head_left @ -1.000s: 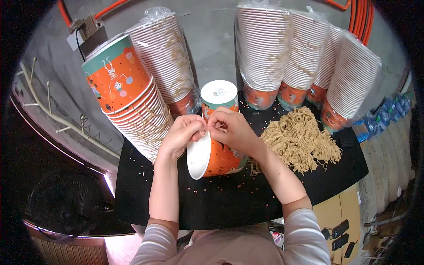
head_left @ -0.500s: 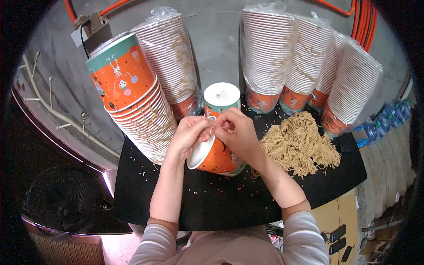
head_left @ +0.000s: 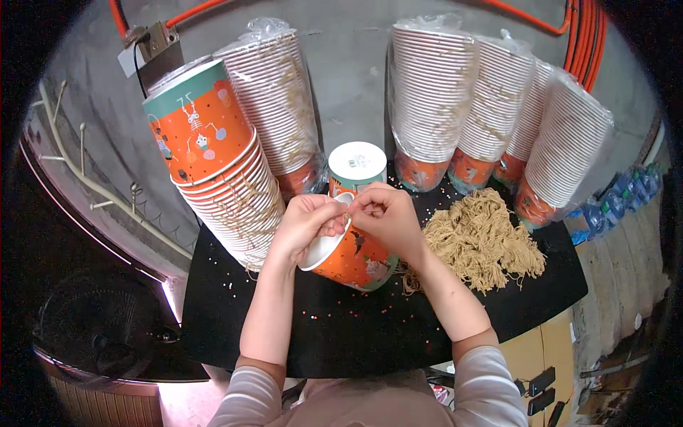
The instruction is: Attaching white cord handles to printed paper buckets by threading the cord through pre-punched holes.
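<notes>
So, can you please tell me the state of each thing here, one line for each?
orange paper cup: tipped on its side, held at the rim by both hands
left hand: fingers pinched at the cup's rim
right hand: fingers pinched at the cup's rim
second cup: bottom facing up, behind the hands
cup stacks in plastic sleeves: nested, leaning
open cup stack: nested, unwrapped
tan string pile: loose, tangled on the black table

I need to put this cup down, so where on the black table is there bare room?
Bare room: the near strip of the black table between the forearms, and the near right corner below the heap of tan strings. Crowded: the back edge, lined with bagged cup stacks, the open cup stack on the left, and the centre, where both hands hold the tilted orange cup.
</notes>
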The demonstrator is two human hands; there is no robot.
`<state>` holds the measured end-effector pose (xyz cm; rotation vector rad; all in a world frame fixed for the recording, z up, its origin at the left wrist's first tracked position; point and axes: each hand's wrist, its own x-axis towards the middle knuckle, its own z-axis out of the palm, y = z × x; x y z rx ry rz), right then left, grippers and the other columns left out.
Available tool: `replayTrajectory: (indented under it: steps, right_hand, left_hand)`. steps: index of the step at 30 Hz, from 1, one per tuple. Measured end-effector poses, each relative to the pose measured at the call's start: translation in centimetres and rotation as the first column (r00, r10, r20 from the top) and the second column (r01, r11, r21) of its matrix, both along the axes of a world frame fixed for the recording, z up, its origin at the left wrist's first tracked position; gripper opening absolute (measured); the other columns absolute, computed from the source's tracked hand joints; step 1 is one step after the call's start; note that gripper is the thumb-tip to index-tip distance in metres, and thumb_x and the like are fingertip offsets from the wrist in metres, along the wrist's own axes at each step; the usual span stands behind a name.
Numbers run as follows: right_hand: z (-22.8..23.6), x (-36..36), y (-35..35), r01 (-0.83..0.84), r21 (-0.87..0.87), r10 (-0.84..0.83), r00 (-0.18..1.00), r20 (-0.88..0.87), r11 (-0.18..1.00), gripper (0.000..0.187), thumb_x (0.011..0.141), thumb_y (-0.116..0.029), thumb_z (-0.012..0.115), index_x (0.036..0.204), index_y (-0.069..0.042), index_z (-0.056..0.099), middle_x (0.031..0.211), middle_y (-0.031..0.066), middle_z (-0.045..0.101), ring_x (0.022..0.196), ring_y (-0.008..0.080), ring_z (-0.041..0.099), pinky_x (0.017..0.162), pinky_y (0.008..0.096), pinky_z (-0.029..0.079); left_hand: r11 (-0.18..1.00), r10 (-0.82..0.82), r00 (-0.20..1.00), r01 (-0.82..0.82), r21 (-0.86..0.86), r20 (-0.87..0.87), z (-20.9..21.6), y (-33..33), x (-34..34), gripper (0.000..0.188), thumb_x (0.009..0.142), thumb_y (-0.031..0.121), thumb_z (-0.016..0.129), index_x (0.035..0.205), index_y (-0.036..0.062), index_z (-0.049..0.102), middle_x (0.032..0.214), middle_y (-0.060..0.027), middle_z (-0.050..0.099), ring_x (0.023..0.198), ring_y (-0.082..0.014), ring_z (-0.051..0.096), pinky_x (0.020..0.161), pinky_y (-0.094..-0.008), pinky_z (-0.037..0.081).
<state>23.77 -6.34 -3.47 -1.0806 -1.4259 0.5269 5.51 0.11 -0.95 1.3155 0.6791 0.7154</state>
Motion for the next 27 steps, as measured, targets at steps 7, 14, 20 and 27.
replayTrajectory:
  steps: [7,14,20,27]
  right_hand:
    - [-0.1,0.2,0.2,-0.040,0.008,0.040,0.999,-0.011,0.999,0.011,0.079,-0.006,0.080,0.084,0.001,0.072,0.086,0.0066,0.070,0.075,0.0117,0.067,0.069,0.0266,0.055]
    - [-0.4,0.2,0.4,-0.028,0.057,0.028,1.000,-0.003,0.998,0.011,0.079,-0.006,0.080,0.085,0.000,0.073,0.089,0.0088,0.071,0.078,0.0146,0.069,0.070,0.0283,0.056]
    - [0.4,-0.4,-0.1,0.060,0.225,-0.103,0.977,0.186,0.973,0.012,0.079,-0.005,0.078,0.085,0.001,0.070,0.089,0.0104,0.068,0.080,0.0199,0.069,0.071,0.0308,0.056]
    - [0.2,-0.2,0.3,-0.015,0.167,-0.017,0.982,0.188,0.986,0.012,0.082,-0.001,0.074,0.091,0.002,0.067,0.095,0.0057,0.066,0.081,0.0103,0.062,0.071,0.0246,0.051]
  left_hand:
    - [1.000,0.004,1.000,-0.004,-0.001,-0.008,0.1,0.0,0.1,0.013,0.095,0.009,0.067,0.087,0.0001,0.071,0.075,-0.0061,0.071,0.060,-0.0062,0.064,0.055,-0.0170,0.050]
    - [1.000,0.003,1.000,-0.003,0.022,-0.019,0.2,0.1,-0.1,0.014,0.096,0.010,0.065,0.090,-0.0008,0.072,0.077,-0.0070,0.073,0.062,-0.0075,0.067,0.056,-0.0167,0.052]
    - [0.995,-0.015,0.999,0.020,-0.095,0.045,-0.1,0.8,-0.5,0.020,0.100,0.012,0.062,0.095,-0.0046,0.072,0.083,-0.0101,0.074,0.069,-0.0114,0.071,0.064,-0.0204,0.057]
    - [0.992,-0.066,0.998,0.064,-0.105,-0.010,-0.8,1.5,-0.6,0.018,0.097,0.012,0.065,0.093,-0.0038,0.071,0.082,-0.0090,0.073,0.069,-0.0117,0.070,0.065,-0.0207,0.057]
